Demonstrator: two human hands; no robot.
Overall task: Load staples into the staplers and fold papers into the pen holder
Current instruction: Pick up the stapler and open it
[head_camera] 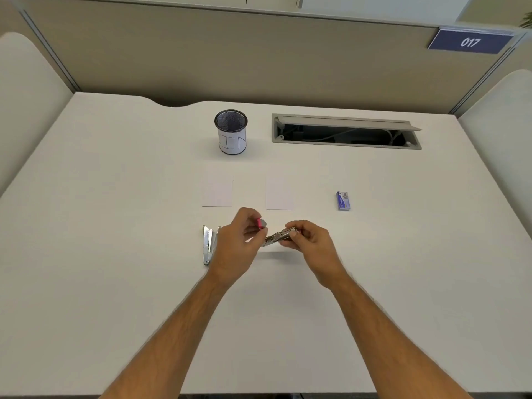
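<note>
Stapler in hand (278,237): a metal stapler with a pink end was held above the tabletop (115,197), between both hands near the front middle; its pink part sat by the left fingers.
Left hand (234,243): its grip was curled on the pink end of the stapler, fingers bent inward.
Right hand (309,243): its grip pinched the other end of the same stapler, fingertips closed around the metal body.
Second stapler (209,244): lay on the tabletop just left of the left hand, swung open, its silver arms pointing away from the person; partly hidden by that hand.
Staple box (343,201): a small blue box stood on the tabletop, well apart to the right of the hands.
Papers: a left sheet (217,191) and a right sheet (279,194) lay flat and unfolded side by side, apart from each other, just beyond the hands.
Pen holder (231,131): a black mesh cup with a white paper label stood upright beyond the papers, near the back of the tabletop.
Cable hatch (345,132): an open slot in the tabletop, right of the pen holder, cables showing inside.
Partition sign (470,41): a blue plate reading 017, at upper right.
</note>
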